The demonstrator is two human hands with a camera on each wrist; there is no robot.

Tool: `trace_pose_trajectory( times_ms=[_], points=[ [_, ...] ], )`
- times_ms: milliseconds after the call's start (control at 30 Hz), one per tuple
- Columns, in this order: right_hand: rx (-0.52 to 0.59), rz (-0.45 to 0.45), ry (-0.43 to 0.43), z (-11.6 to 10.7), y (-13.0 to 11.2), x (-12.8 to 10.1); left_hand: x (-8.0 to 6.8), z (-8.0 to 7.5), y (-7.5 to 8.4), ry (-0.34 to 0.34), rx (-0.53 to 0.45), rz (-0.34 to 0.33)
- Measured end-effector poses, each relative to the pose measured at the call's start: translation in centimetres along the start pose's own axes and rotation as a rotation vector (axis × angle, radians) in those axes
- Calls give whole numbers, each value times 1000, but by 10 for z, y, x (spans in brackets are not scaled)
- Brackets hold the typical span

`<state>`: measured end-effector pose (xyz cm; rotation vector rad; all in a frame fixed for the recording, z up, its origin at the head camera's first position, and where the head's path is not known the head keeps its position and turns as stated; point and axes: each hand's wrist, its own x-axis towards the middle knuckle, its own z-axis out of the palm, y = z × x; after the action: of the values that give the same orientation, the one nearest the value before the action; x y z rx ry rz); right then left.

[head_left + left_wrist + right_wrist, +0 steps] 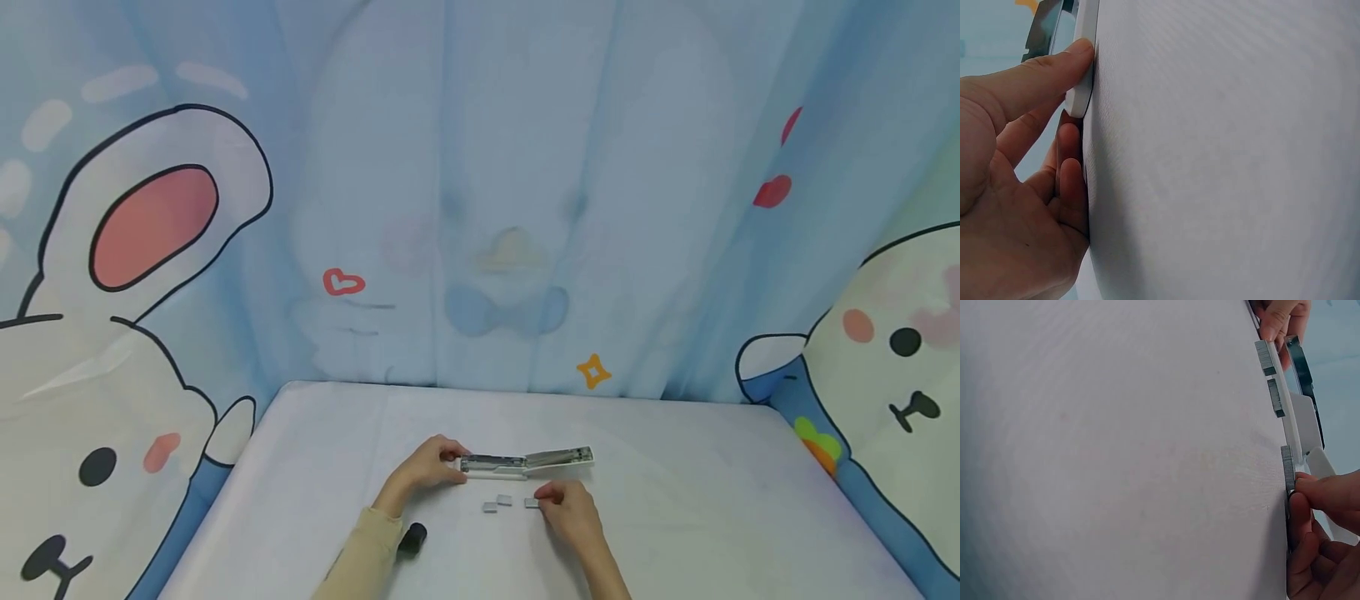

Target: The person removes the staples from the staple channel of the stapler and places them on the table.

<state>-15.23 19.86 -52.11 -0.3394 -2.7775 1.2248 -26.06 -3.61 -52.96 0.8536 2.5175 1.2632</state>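
While the left hand pins down one end of a stapler, the right hand is busy with the little staple strips in front of it. So, count time: one stapler, lying opened out flat on the white worktop with its metal channel showing, and three short strips of staples. Two of them, the left strip and the middle strip, just sit loose on the worktop near each other, not touching the stapler. The third strip is the one in play: the right thumb and forefinger are pinched together on it, right at the worktop surface, which the right wrist view shows pretty clearly.

From the left wrist view, the left thumb presses on the rounded white end of the stapler, and the other fingers curl in under it against the cloth, so that hand's clamped on the stapler.

Other stuff: one small black cylinder thing lies by the left sleeve. Two hands in total, beige sleeve on the left arm. Cartoon bunny curtain hangs behind everything.
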Motion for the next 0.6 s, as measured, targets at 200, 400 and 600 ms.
trace_pose_trajectory(
  times_ms=[200, 400, 600],
  points=[
    [-1, 8, -12, -1, -1, -2, -1, 0, 2, -1, 5, -10],
    [-11, 10, 12, -1, -2, -1, -1, 1, 1, -4, 10, -31],
    [-19, -52, 70, 0, -9, 2, -4, -1, -4, 43, -66, -57]
  ],
)
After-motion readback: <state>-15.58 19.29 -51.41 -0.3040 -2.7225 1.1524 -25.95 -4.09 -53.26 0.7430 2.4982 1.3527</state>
